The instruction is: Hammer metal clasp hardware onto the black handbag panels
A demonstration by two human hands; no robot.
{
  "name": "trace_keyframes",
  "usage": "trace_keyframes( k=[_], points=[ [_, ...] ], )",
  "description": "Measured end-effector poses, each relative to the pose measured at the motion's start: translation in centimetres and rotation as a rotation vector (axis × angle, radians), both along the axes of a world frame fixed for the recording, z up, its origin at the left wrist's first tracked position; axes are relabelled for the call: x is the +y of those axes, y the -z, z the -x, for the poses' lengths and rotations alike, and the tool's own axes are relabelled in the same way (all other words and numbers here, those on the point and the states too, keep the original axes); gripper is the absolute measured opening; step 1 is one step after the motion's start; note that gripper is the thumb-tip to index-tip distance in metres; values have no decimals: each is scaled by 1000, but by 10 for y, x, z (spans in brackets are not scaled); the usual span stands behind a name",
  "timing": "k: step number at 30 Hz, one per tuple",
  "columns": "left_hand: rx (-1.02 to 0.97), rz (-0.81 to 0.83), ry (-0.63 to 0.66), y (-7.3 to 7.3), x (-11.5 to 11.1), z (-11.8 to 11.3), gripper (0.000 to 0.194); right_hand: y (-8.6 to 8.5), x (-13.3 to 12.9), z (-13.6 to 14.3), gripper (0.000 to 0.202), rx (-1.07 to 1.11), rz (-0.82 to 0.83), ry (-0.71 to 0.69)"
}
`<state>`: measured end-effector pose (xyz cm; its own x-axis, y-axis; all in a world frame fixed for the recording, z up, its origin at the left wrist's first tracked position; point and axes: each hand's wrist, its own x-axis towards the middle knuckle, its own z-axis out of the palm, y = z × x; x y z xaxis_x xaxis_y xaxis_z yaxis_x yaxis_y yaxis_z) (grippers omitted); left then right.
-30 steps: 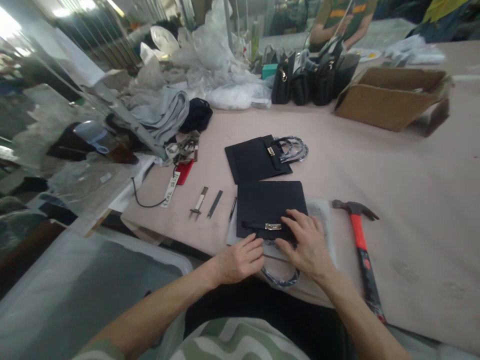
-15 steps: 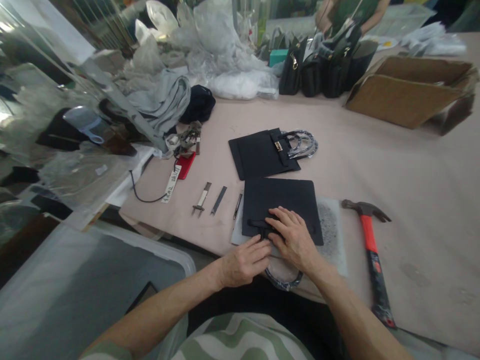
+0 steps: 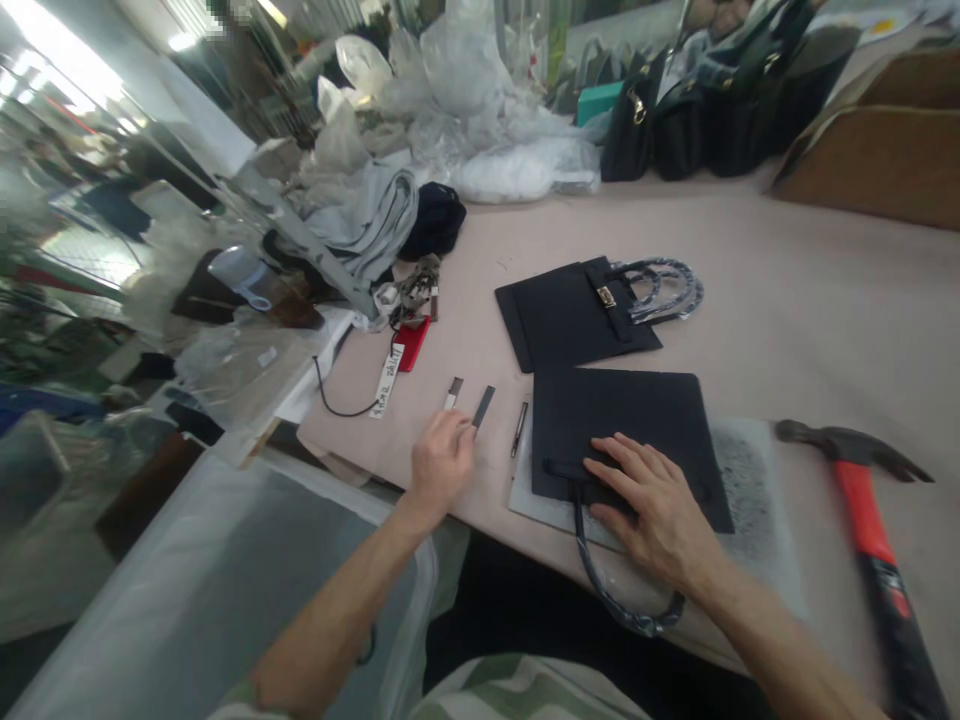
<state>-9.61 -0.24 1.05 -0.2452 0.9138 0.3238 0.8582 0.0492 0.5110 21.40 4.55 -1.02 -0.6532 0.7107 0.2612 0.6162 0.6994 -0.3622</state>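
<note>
A black bag panel [image 3: 622,405] lies flat on a speckled slab, and my right hand [image 3: 652,505] rests on its lower part with fingers spread. A handle [image 3: 600,580] wrapped in clear film hangs from the panel's near edge toward me. To the left, my left hand [image 3: 442,465] is closed over two slim metal tools. It covers the lower ends of the pale-sided tool [image 3: 453,393] and the dark flat metal strip [image 3: 484,406]; which one the fingers grip is hidden. A thin pen-like metal tool [image 3: 519,430] lies between my hands.
Beyond the panel lies another black bag piece [image 3: 555,320] with wrapped handles and a gold clasp. A claw hammer [image 3: 859,500] is at right. Black bags [image 3: 675,125], plastic wrapping [image 3: 517,170] and a cardboard box [image 3: 877,150] line the back. A red tag [image 3: 414,345] lies left.
My left hand has left the handle's base and moved left to the metal tools. My right hand stays on the panel, slightly lower. The view has shifted left.
</note>
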Motion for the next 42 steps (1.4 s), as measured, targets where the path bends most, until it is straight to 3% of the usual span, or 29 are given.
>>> trace_keyframes(
  k=[2, 4, 8, 12, 15, 18, 21, 23, 26, 31, 36, 42],
  points=[
    [3, 201, -216, -2, 17, 34, 18, 5, 1, 0, 39, 18, -16, 4],
    [-3, 414, -301, -3, 32, 58, 21, 8, 3, 0, 38, 29, -24, 8],
    [41, 662, -251, -6, 58, 68, 26, 8, 3, 0, 39, 34, -19, 16],
    [64, 769, -177, -13, 78, 57, 20, -2, 0, 2, 39, 6, 46, 27],
    [5, 813, -141, -18, 82, 56, 27, -12, -3, 5, 40, -14, 94, 32],
    [-247, 744, -126, -18, 75, 58, 23, -18, -5, 7, 41, -25, 130, 41],
    [-792, 481, -78, -15, 62, 51, 30, -20, -5, 8, 42, -22, 146, 45],
    [-990, 323, -7, -12, 53, 34, 39, -21, -5, 8, 41, -20, 151, 49],
    [-1011, 194, 125, -8, 41, -4, 36, -20, -5, 7, 41, -25, 151, 46],
    [-828, 86, 316, -9, 26, -51, 16, -20, -5, 7, 42, -35, 141, 42],
    [-769, 64, 345, -3, 24, -55, 21, -19, -5, 7, 41, -33, 141, 52],
    [-899, 46, 324, -1, 23, -52, 10, -17, -5, 7, 43, -23, 147, 51]
  ],
)
